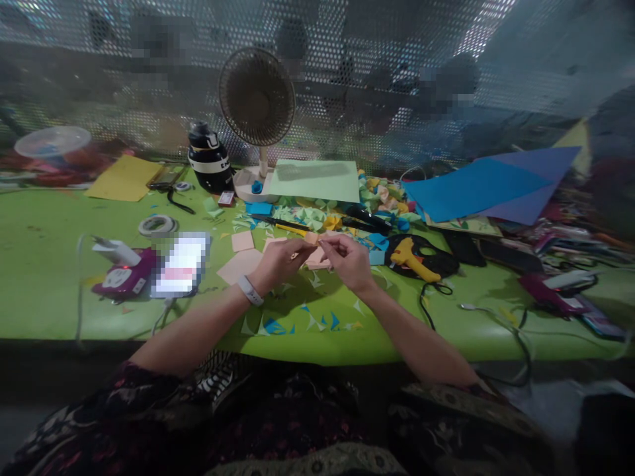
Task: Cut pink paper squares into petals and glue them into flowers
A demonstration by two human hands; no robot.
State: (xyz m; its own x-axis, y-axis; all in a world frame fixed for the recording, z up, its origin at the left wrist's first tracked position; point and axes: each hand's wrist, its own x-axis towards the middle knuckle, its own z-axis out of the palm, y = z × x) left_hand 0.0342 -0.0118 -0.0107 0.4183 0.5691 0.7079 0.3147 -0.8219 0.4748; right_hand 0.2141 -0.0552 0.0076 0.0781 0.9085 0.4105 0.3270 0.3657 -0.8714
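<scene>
Near the middle of the table, my left hand (284,259) and my right hand (348,260) meet with their fingers pinched. Between the fingertips shows a small peach paper piece (311,238), which both hands grip. Below it lie more pink paper pieces (317,261), partly hidden by my hands. A pink paper square (243,240) and a larger pink sheet (238,268) rest left of my left hand. Just beyond my fingers are a yellow-and-black cutter (285,225) and a black stapler-like tool (367,218). Paper scraps (315,320) are scattered nearer to me.
A yellow glue gun (414,259) lies on a black pad at right. Leftward are a lit phone (181,264), a tape roll (157,225) and a purple power strip (124,277). Behind stand a fan (256,96), a bottle (210,158) and coloured sheets (486,185). Cables trail at both sides.
</scene>
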